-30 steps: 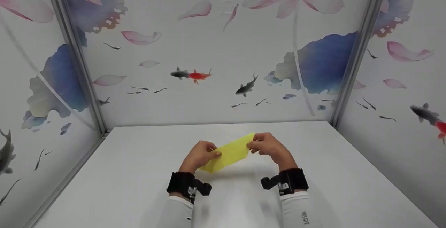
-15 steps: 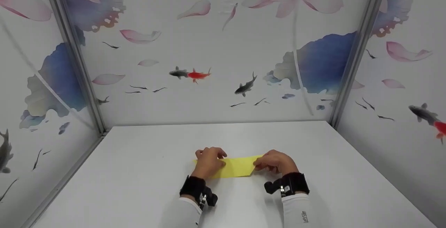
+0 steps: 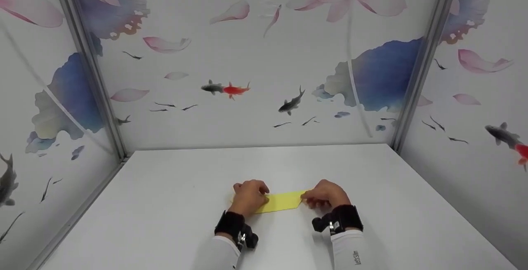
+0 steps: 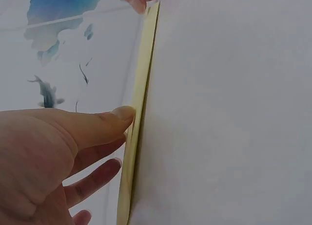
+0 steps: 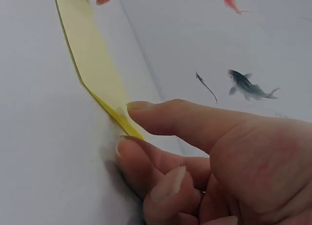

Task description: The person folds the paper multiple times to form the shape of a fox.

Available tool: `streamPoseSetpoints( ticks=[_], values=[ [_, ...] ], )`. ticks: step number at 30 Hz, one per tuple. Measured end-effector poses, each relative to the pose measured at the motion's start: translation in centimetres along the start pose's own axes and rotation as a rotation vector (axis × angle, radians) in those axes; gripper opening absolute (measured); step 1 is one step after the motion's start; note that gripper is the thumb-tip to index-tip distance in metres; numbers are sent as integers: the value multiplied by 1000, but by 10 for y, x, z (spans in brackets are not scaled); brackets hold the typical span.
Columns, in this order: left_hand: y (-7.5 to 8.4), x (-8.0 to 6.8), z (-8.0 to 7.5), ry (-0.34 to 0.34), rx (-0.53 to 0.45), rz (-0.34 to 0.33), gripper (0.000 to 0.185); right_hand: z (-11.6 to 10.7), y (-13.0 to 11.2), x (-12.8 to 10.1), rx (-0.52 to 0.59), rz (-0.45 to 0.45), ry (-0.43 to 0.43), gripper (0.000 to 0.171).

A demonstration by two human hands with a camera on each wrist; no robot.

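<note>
A folded yellow paper lies flat on the white table, a long narrow strip with slanted ends. My left hand rests over its left end. In the left wrist view the thumb presses straight down on the paper, and the other fingers lie loosely beside it. My right hand is at the paper's right tip. There the thumb sits on top of the paper and the curled index finger is against its edge, pinching the corner.
White walls printed with fish and lotus flowers close the table in at the back and on both sides, with metal posts in the corners. Black wrist straps sit on both white sleeves.
The paper was held tilted above the table between both hands. Both hands have come down and toward me, and the paper now lies flat under them.
</note>
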State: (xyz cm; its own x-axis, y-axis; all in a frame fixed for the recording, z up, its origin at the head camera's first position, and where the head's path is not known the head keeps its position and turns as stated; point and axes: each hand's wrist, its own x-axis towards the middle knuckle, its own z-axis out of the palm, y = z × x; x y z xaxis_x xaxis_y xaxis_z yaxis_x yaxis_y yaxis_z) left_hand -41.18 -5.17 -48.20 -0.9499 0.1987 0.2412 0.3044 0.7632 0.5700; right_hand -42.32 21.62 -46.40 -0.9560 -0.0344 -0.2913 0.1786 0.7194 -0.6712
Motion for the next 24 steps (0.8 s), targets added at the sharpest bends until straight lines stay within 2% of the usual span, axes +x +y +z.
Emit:
streamPoseSetpoints(
  ticks=[3,6,8,10,13,17,24],
  values=[
    [7,0,-11,40,-7,-3,9,-9,-2,-2,0,-4,33,37],
    [20,0,-27,50,-41,-15,7,-19,-7,-3,21,-69,137,37],
    [29,-1,-33,18,-62,-32,11,-21,-11,-1,18,-120,218,39],
    [36,-3,-34,-44,-57,-64,15,-18,-14,2,4,-160,257,41],
    [39,-7,-26,-114,-28,-120,17,-6,-13,8,-29,-152,243,41],
    [34,-8,-13,-154,3,-169,17,9,-9,14,-70,-120,191,40],
    [25,-8,-3,-191,-27,-179,17,17,-9,15,-149,-122,160,39]
  ],
)
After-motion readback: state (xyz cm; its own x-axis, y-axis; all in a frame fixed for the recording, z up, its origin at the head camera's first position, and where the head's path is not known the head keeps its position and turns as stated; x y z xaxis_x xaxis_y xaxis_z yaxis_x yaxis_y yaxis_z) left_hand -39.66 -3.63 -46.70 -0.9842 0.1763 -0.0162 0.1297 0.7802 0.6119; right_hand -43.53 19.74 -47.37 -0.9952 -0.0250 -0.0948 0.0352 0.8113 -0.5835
